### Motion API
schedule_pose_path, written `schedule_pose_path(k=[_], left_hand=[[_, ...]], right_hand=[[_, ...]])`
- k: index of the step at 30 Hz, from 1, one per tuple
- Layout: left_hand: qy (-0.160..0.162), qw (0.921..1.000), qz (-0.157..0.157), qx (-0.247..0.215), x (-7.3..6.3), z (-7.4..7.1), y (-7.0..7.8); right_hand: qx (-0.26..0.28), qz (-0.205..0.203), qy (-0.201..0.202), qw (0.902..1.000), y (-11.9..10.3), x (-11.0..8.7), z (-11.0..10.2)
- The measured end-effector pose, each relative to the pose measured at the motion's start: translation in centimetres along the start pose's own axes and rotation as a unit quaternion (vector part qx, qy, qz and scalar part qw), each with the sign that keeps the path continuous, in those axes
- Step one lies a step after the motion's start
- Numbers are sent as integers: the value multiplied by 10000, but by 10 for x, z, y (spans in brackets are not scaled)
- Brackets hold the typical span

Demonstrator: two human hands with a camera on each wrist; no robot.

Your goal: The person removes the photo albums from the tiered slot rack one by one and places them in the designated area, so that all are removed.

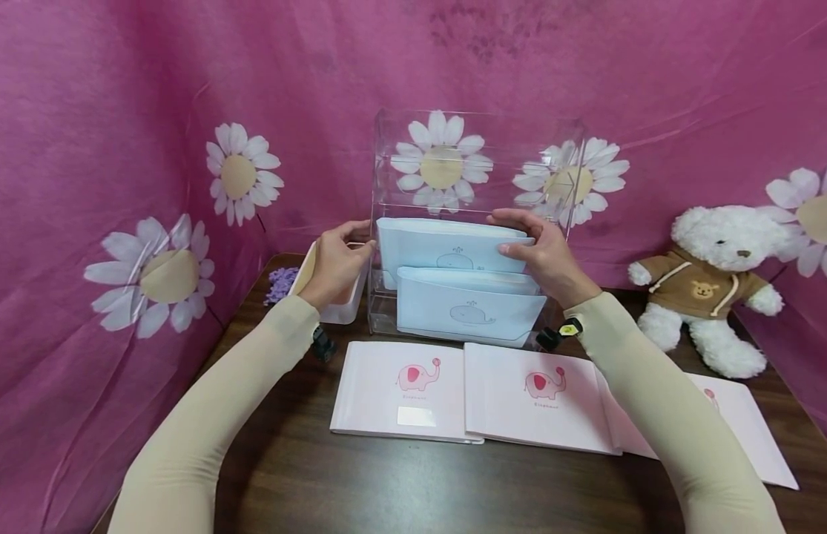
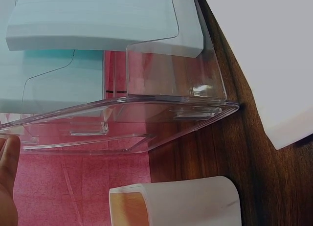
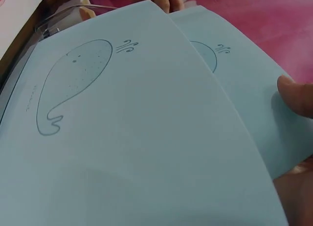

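Observation:
A clear acrylic display rack (image 1: pixel 476 122) stands at the back of the table. On its tiers sit two pale blue booklets with whale drawings, a rear booklet (image 1: pixel 420 245) and a front booklet (image 1: pixel 426 308) one tier lower. My right hand (image 1: pixel 543 252) grips the rear booklet at its upper right corner, thumb on the cover and fingers behind. In the right wrist view the thumb (image 3: pixel 296 96) presses on that cover. At the rack's left side, my left hand (image 1: pixel 338 259) touches the side panel with its fingertips. The left wrist view shows the lower tier edges (image 2: pixel 171 101).
Several pink elephant booklets (image 1: pixel 403 363) lie in front of the rack, running right beneath my right forearm. Left of the rack stand a white container (image 1: pixel 343 311) and a purple bundle (image 1: pixel 279 285). A white teddy bear (image 1: pixel 703 289) sits at the right. A pink flowered cloth (image 1: pixel 306 89) hangs behind.

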State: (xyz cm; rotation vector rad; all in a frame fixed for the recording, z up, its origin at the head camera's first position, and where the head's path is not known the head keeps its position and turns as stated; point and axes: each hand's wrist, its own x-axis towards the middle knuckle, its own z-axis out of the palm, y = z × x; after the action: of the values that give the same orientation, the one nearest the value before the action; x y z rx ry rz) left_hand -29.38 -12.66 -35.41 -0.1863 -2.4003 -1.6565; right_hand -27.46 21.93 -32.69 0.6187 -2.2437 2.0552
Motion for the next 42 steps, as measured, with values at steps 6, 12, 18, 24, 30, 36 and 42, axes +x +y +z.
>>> schedule_pose_path(k=[6,12,18,24,30,36,42], left_hand=[[9,10000,-14,8,-1,0,1],[4,10000,0,1,-1,-1,2],[-3,10000,-68,-8,-2,-1,2],[31,10000,-27,-18,-2,-2,3],[8,10000,19,-52,-2,-2,3],[-31,9999,59,-85,-3,-1,2],[-32,10000,25,-48,-2,0,1]], right_hand=[[-429,261,179,9986,0,2,6],[-615,471,288,9966,-1,4,8],[-960,815,430,9911,-1,5,9],[-909,1022,637,9886,-1,7,10],[-884,1049,781,9875,0,8,10],[-836,1101,897,9863,-1,7,11],[-806,1103,1001,9856,-2,6,10]])
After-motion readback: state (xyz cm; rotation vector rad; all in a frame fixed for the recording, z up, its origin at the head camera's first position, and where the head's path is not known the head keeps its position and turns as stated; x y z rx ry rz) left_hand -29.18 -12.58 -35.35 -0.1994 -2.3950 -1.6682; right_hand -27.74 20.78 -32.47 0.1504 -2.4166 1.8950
